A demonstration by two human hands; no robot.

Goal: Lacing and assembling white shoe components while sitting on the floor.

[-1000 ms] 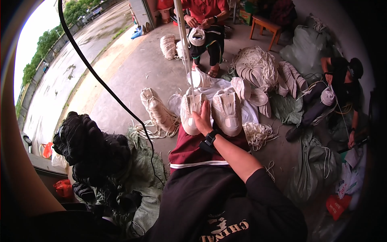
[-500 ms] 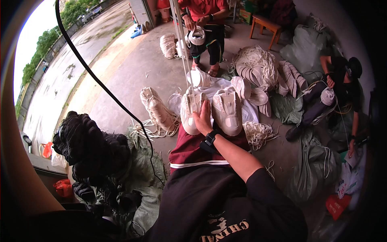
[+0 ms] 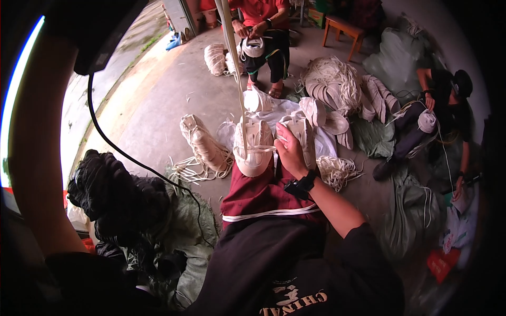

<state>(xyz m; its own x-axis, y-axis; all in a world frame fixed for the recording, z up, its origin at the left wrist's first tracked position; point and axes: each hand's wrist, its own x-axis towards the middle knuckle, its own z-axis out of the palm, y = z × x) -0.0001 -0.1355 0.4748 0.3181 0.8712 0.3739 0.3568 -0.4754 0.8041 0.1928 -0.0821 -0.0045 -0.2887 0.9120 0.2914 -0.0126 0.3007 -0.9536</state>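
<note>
Two off-white sneakers rest side by side on my lap: the left sneaker (image 3: 252, 163) and the right sneaker (image 3: 308, 150). A white shoelace (image 3: 240, 84) runs from the left sneaker straight up past the top edge. Another stretch of it crosses that sneaker's toe toward my right hand (image 3: 293, 152). My right hand is in front of the right sneaker, its fingers bent and closed around the lace near the thumb. Raised along the left edge is my left forearm (image 3: 39, 131); its hand is out of view.
Black shoes (image 3: 113, 197) are heaped on a green sack (image 3: 192, 231) at left. A tall stack of shoes (image 3: 203, 142) stands beside my knees, with loose laces (image 3: 337, 171) opposite. A black cable (image 3: 132, 158) hangs at left. Two co-workers handle shoes, one ahead, one at right.
My right hand has left the left sneaker and moved right, drawing a lace across its toe. The left forearm has swung inward and up, and the black cable has shifted.
</note>
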